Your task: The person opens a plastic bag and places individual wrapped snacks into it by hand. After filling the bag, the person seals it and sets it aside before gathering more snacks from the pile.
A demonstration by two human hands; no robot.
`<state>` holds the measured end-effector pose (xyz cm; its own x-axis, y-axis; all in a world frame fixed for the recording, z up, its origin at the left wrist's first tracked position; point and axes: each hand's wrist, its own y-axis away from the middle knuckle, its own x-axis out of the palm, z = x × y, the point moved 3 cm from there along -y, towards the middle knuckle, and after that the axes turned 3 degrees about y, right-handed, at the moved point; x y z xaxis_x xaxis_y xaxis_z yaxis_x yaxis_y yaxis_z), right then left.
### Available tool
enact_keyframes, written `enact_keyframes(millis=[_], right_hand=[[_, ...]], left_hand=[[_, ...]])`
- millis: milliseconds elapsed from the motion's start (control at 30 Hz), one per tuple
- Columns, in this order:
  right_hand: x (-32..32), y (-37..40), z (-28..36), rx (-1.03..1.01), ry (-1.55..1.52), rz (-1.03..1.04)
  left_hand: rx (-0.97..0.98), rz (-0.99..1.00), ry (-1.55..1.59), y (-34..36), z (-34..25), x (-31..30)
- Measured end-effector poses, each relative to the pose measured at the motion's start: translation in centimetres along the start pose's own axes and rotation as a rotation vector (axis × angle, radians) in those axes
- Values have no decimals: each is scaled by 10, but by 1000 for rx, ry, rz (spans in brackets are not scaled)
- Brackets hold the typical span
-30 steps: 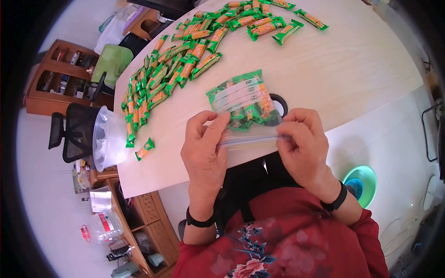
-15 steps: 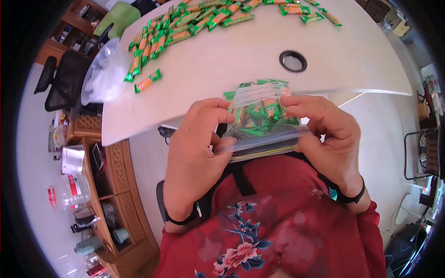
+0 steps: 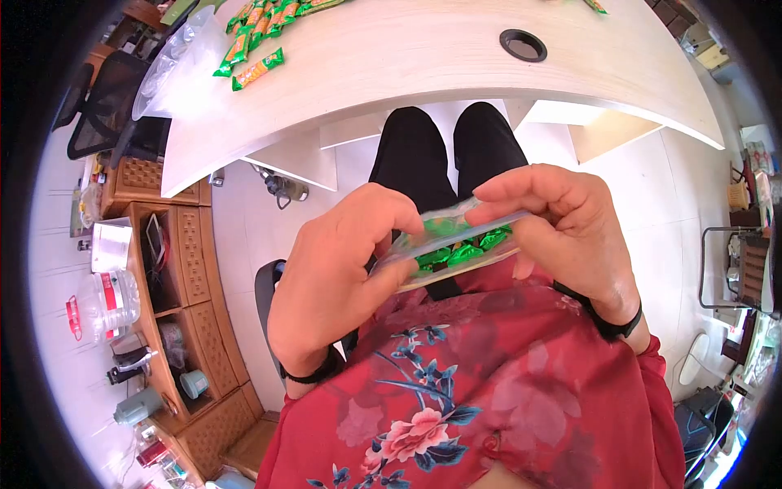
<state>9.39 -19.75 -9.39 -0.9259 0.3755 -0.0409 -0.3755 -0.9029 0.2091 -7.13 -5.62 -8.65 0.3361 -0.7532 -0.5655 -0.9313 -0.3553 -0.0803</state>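
The left hand [image 3: 338,273] pinches one end of a clear plastic bag [image 3: 441,246], with the thumb on the near side and the fingers on the far side. The right hand [image 3: 578,236] grips the other end with its thumb and fingers. The bag is right between the two hands, over the lap and away from the table. Its top looks open like a long, thin mouth, so it does not seem shut yet. Shiny green packets [image 3: 466,254] are already inside, all crinkly and squashed close. I can't tell how many. More loose packets [image 3: 262,23] lie on the table [image 3: 366,73], past the left hand, so those are not in this bag. They are green and orange, long and thin, with crimped ends. One packet [image 3: 259,69] sits a bit apart, nearer the grip. A round black ring [image 3: 533,59] is on the smooth, pale tabletop, beyond the right hand. Far past the left hand is a see-through, curved tub [image 3: 175,61]. The bag is thin, bendy and shiny.
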Motion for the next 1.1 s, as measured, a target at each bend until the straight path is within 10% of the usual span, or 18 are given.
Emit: enact_keyframes(millis=[533, 800, 1100], right_hand=[[-14, -10, 4, -42, 39, -94], [-37, -14, 38, -20, -59, -13], [-41, -46, 26, -647, -157, 239]], left_hand=[[310, -57, -414, -8, -15, 22], [539, -484, -271, -18, -41, 0], [611, -666, -245, -17, -87, -39]])
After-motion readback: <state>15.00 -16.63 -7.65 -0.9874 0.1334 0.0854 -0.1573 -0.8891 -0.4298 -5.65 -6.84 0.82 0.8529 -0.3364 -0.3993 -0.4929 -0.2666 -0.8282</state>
